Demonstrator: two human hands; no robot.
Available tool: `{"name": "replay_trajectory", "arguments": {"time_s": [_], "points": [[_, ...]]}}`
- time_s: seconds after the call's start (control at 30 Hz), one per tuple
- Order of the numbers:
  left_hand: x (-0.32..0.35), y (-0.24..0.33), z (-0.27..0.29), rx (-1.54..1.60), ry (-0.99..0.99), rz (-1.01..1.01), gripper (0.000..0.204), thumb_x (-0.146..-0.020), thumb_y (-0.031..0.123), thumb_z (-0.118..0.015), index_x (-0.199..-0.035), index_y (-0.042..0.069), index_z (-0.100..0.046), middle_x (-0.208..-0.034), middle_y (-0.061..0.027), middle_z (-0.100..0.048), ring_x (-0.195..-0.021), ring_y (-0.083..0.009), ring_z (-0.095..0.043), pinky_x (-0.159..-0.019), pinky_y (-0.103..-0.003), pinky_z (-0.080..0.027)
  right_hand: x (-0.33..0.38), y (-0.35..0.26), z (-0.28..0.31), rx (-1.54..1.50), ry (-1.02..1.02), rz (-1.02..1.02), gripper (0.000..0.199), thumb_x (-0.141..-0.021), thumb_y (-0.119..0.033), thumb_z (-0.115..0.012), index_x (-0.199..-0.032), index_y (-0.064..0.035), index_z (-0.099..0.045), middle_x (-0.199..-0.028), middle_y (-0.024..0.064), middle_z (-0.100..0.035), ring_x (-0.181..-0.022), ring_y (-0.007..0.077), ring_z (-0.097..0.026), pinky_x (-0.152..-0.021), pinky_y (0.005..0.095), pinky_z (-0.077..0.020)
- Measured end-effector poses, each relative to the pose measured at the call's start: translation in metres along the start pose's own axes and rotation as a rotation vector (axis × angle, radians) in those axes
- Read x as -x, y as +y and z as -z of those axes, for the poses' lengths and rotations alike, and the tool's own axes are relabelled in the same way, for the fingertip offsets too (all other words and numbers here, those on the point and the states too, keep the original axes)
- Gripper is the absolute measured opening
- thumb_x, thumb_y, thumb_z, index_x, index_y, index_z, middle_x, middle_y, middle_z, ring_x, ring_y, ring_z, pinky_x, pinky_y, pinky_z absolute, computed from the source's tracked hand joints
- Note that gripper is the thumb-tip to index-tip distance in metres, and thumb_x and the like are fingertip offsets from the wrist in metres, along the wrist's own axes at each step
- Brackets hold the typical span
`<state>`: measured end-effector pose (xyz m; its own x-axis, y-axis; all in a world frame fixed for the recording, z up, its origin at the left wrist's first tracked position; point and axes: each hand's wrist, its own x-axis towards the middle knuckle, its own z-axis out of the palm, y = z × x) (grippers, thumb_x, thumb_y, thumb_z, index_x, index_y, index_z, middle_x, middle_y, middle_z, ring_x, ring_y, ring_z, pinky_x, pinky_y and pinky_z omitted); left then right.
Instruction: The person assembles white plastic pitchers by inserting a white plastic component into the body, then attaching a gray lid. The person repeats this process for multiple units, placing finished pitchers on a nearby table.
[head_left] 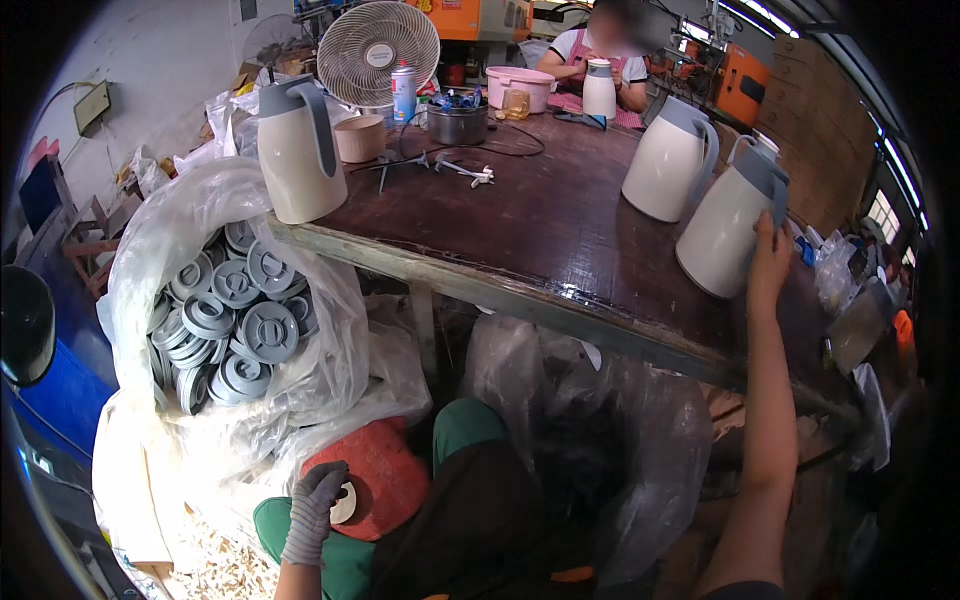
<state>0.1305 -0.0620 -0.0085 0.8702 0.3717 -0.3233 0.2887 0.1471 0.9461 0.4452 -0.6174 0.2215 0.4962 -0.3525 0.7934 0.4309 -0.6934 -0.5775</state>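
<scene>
- The bare right hand [768, 258] is at the side of the nearest jug [715, 240], fingers bent by the lower handle; how firmly they close I cannot tell.
- The gloved left hand [314, 505] is over the lap, fingers curled on a cream ring [345, 511], beside a red pad [375, 470]; a loose pinch could let the ring roll off.
- The nearest jug stands on the dark table [520, 235], toward its right side; a one-sided pull might tip it.
- A second jug [662, 160] stands just beside it; a sideways swing could knock the two together.
- Farther left, a third jug [297, 155] stands at the table's corner, where a bump could send it down onto the grey lids [270, 333] in the open plastic bag [345, 320].
</scene>
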Motion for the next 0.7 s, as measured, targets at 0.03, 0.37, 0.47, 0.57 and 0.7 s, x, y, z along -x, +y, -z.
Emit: {"name": "replay_trajectory", "arguments": {"time_s": [0.03, 0.37, 0.47, 0.57, 0.7], "points": [[-0.001, 0.001, 0.002, -0.014, 0.02, 0.027, 0.032, -0.087, 0.022, -0.061, -0.11, 0.0, -0.063, -0.098, -0.0066, -0.065, -0.09, -0.0134, -0.061, -0.074, -0.026, -0.05, -0.001, 0.001, -0.007, 0.021, -0.018, 0.017, 0.052, -0.093, -0.042, -0.053, -0.108, 0.0076, -0.059, -0.119, 0.0174, -0.051, -0.105, 0.0258, -0.051, -0.095, 0.0339, -0.0372], [-0.001, -0.015, 0.0, 0.087, 0.034, -0.025, 0.029, -0.087, 0.022, -0.061, -0.106, 0.0, -0.064, -0.094, -0.0065, -0.066, -0.086, -0.0143, -0.062, -0.075, -0.026, -0.05, -0.038, 0.035, -0.141, 0.388, -0.902, -0.21, 0.057, -0.088, -0.046, -0.057, -0.114, 0.0038, -0.06, -0.108, 0.0197, -0.064, -0.099, 0.0268, -0.061, -0.088, 0.0358, -0.0444], [-0.001, -0.023, 0.015, 0.097, 0.069, -0.002, 0.026, -0.087, 0.02, -0.061, -0.102, 0.001, -0.065, -0.089, -0.0063, -0.066, -0.082, -0.0136, -0.062, -0.073, -0.026, -0.05, 0.017, 0.023, -0.164, 0.642, -0.954, 0.114, 0.053, -0.089, -0.045, -0.053, -0.113, 0.0017, -0.061, -0.109, 0.0222, -0.063, -0.103, 0.035, -0.06, -0.089, 0.0408, -0.0453], [0.0, -0.035, 0.025, 0.114, 0.091, 0.05, 0.023, -0.086, 0.02, -0.062, -0.099, 0.001, -0.066, -0.087, -0.0062, -0.067, -0.078, -0.0131, -0.062, -0.07, -0.024, -0.049, 0.039, -0.003, -0.171, 0.779, -0.908, 0.041, 0.049, -0.094, -0.041, -0.043, -0.115, 0.0005, -0.058, -0.115, 0.022, -0.06, -0.109, 0.0376, -0.055, -0.092, 0.0451, -0.0443], [0.0, -0.048, 0.027, 0.155, 0.154, 0.072, 0.021, -0.086, 0.019, -0.061, -0.095, 0.0, -0.066, -0.083, -0.0053, -0.066, -0.073, -0.0119, -0.06, -0.066, -0.023, -0.048, 0.039, -0.01, -0.172, 0.81, -0.93, 0.06, 0.048, -0.096, -0.039, -0.037, -0.115, -0.0003, -0.056, -0.116, 0.0221, -0.059, -0.109, 0.0377, -0.055, -0.093, 0.046, -0.0437]]}}
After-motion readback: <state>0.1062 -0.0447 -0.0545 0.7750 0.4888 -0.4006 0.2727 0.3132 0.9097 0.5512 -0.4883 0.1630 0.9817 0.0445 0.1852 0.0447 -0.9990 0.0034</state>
